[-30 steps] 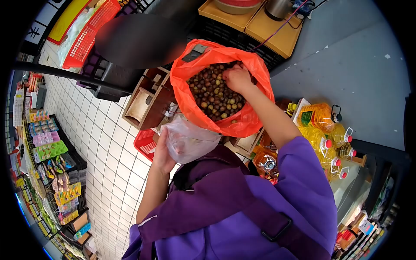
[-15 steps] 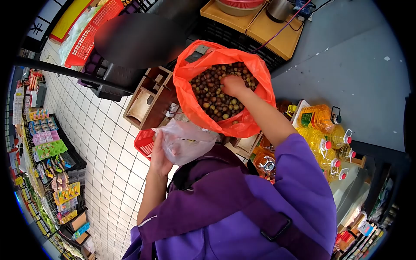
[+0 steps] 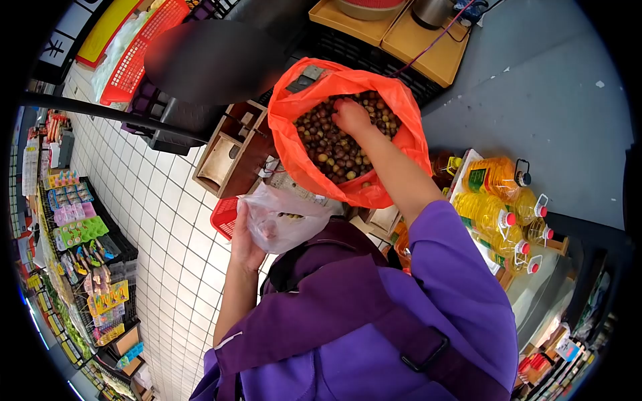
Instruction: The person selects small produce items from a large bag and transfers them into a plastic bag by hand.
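The fruit (image 3: pixel 334 150) lies heaped inside the red bag (image 3: pixel 418 144), small, round and mostly brown with greenish ones among it. Each piece looks light and firm, with smooth skin likely to roll or slip, so it is best taken around its middle with curled fingertips, gently enough not to bruise it. The right hand (image 3: pixel 351 118) is inside the red bag, fingers bent onto the heap; whether they close on any fruit, I cannot tell. Just below the red bag, the left hand (image 3: pixel 249 242) holds the clear bag (image 3: pixel 297 230) by its left side, a few pieces showing within. That film seems thin, limp and easily torn; a gathered edge should give the surest hold.
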Demonstrator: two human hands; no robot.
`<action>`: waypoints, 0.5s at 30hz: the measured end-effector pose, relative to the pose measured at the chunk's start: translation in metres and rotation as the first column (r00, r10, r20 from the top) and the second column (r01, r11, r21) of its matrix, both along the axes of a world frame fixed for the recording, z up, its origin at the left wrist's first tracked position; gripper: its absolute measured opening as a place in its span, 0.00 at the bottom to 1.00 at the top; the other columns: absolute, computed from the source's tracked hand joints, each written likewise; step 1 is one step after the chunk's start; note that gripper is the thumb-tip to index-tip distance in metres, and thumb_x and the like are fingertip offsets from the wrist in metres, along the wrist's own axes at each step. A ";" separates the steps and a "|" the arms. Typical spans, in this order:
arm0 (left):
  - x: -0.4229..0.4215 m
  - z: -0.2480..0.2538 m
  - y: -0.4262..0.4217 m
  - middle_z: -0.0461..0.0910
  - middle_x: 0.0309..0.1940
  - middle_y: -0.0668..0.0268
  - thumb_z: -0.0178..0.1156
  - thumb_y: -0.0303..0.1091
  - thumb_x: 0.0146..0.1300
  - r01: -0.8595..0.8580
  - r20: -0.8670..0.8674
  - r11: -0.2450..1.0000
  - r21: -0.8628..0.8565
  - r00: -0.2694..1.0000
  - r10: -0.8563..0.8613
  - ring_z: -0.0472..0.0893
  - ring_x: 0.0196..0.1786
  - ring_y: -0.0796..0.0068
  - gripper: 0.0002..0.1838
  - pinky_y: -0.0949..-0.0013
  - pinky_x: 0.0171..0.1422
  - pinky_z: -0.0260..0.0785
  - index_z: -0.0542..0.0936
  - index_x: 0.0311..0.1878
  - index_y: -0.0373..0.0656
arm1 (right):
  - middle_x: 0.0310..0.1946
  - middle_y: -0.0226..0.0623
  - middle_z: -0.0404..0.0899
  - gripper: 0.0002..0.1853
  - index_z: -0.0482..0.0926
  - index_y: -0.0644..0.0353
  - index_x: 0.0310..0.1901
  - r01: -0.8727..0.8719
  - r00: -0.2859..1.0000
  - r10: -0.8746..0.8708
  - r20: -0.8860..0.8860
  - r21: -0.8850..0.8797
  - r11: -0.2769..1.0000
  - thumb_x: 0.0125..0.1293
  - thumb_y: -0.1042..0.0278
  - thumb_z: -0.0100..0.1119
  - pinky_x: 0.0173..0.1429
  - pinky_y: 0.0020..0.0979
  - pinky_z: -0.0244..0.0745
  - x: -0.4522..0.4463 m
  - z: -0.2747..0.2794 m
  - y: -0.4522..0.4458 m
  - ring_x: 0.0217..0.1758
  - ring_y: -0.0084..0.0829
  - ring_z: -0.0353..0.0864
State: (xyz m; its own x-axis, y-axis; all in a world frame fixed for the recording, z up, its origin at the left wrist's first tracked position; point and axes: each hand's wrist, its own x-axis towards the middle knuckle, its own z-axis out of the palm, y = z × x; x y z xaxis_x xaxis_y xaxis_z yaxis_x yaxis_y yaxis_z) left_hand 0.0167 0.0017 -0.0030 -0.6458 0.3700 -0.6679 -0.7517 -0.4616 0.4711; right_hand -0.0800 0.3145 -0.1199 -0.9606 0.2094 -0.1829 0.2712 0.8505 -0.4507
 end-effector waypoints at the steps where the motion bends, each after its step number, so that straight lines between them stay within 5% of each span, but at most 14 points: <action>1: 0.000 0.002 0.001 0.76 0.32 0.65 0.47 0.52 0.64 0.006 -0.008 1.000 0.005 1.000 -0.006 0.71 0.22 0.79 0.21 0.79 0.22 0.63 0.71 0.45 0.42 | 0.43 0.45 0.73 0.17 0.75 0.62 0.43 -0.043 0.995 0.041 0.091 0.016 0.999 0.53 0.62 0.58 0.47 0.41 0.72 -0.004 0.003 0.003 0.47 0.43 0.74; 3: 0.000 0.002 0.000 0.76 0.32 0.64 0.46 0.51 0.64 0.012 -0.018 1.000 0.013 1.000 -0.012 0.71 0.22 0.79 0.21 0.79 0.22 0.63 0.71 0.45 0.42 | 0.40 0.42 0.74 0.17 0.73 0.62 0.44 -0.066 0.988 0.068 0.141 -0.016 0.998 0.54 0.63 0.58 0.44 0.39 0.74 0.001 0.004 0.013 0.44 0.39 0.76; 4: 0.001 0.001 -0.002 0.76 0.33 0.64 0.46 0.51 0.64 0.002 -0.025 0.999 0.033 1.000 -0.001 0.71 0.22 0.79 0.21 0.78 0.23 0.63 0.71 0.45 0.42 | 0.38 0.40 0.74 0.16 0.72 0.61 0.44 0.177 0.976 -0.095 0.194 -0.467 0.866 0.55 0.65 0.57 0.42 0.37 0.75 0.010 0.014 0.015 0.42 0.35 0.76; 5: 0.001 0.000 -0.003 0.76 0.34 0.63 0.46 0.51 0.65 -0.011 -0.031 0.998 0.054 0.999 0.013 0.71 0.23 0.79 0.21 0.78 0.23 0.63 0.71 0.46 0.42 | 0.37 0.37 0.74 0.15 0.71 0.61 0.44 0.376 0.926 -0.205 0.315 -0.785 0.493 0.56 0.66 0.56 0.40 0.34 0.76 0.020 0.020 0.018 0.39 0.31 0.77; 6: 0.002 0.000 -0.004 0.76 0.34 0.63 0.46 0.51 0.65 -0.015 -0.027 0.998 0.056 0.999 0.017 0.71 0.23 0.79 0.21 0.78 0.23 0.63 0.71 0.46 0.42 | 0.34 0.33 0.74 0.13 0.70 0.58 0.45 0.345 0.919 -0.262 0.294 -0.922 0.176 0.57 0.69 0.55 0.37 0.29 0.76 0.029 0.021 0.021 0.37 0.25 0.76; 9: 0.001 0.001 -0.005 0.76 0.35 0.62 0.46 0.51 0.64 -0.025 -0.028 0.999 -0.024 0.999 0.024 0.72 0.25 0.78 0.22 0.78 0.24 0.63 0.70 0.47 0.41 | 0.35 0.33 0.75 0.13 0.70 0.57 0.45 0.309 0.909 -0.308 0.281 -0.950 0.047 0.57 0.69 0.56 0.37 0.29 0.76 0.027 0.026 0.021 0.38 0.26 0.77; 10: 0.001 -0.001 -0.005 0.76 0.37 0.63 0.46 0.51 0.65 -0.008 -0.027 0.999 -0.039 1.000 0.007 0.70 0.23 0.80 0.22 0.79 0.24 0.62 0.70 0.47 0.42 | 0.38 0.37 0.75 0.15 0.70 0.56 0.45 0.321 0.926 -0.280 0.251 -0.916 0.240 0.56 0.66 0.58 0.40 0.34 0.75 0.019 0.018 0.018 0.42 0.32 0.77; 11: 0.001 -0.002 -0.006 0.76 0.40 0.65 0.45 0.52 0.65 0.009 -0.026 0.998 -0.056 1.000 -0.011 0.68 0.22 0.82 0.21 0.80 0.25 0.62 0.70 0.48 0.43 | 0.38 0.37 0.75 0.15 0.70 0.56 0.45 0.320 0.926 -0.283 0.250 -0.917 0.236 0.56 0.66 0.58 0.40 0.34 0.75 0.014 0.014 0.011 0.42 0.32 0.77; 12: 0.000 -0.001 -0.005 0.76 0.40 0.65 0.45 0.52 0.65 0.013 -0.027 0.998 -0.059 1.000 -0.015 0.68 0.22 0.82 0.21 0.80 0.25 0.62 0.70 0.48 0.43 | 0.38 0.39 0.75 0.16 0.69 0.55 0.46 0.167 0.984 -0.156 0.083 -0.725 0.668 0.56 0.65 0.58 0.42 0.36 0.73 0.009 0.014 0.002 0.42 0.36 0.76; 13: -0.001 -0.001 -0.005 0.76 0.38 0.63 0.46 0.52 0.64 0.014 -0.022 1.000 -0.013 1.000 -0.015 0.71 0.24 0.80 0.22 0.79 0.24 0.62 0.70 0.47 0.42 | 0.38 0.41 0.74 0.18 0.68 0.54 0.47 -0.041 0.999 0.039 -0.012 -0.359 0.933 0.55 0.64 0.58 0.44 0.39 0.72 0.004 0.019 -0.008 0.43 0.40 0.76; 15: -0.001 0.000 -0.004 0.76 0.36 0.62 0.46 0.52 0.64 0.018 -0.016 0.999 0.027 1.000 -0.018 0.73 0.25 0.78 0.22 0.78 0.24 0.63 0.70 0.47 0.41 | 0.34 0.39 0.75 0.18 0.69 0.52 0.46 -0.048 0.997 0.033 -0.068 -0.245 0.968 0.53 0.61 0.59 0.40 0.38 0.70 0.008 0.017 -0.020 0.38 0.40 0.76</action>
State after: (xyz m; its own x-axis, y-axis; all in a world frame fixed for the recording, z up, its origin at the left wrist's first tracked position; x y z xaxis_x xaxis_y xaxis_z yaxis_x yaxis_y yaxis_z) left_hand 0.0158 -0.0027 -0.0029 -0.6492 0.3993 -0.6474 -0.7526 -0.4606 0.4705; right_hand -0.0723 0.2941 -0.1029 -0.9786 0.1262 -0.1627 0.2032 0.7207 -0.6628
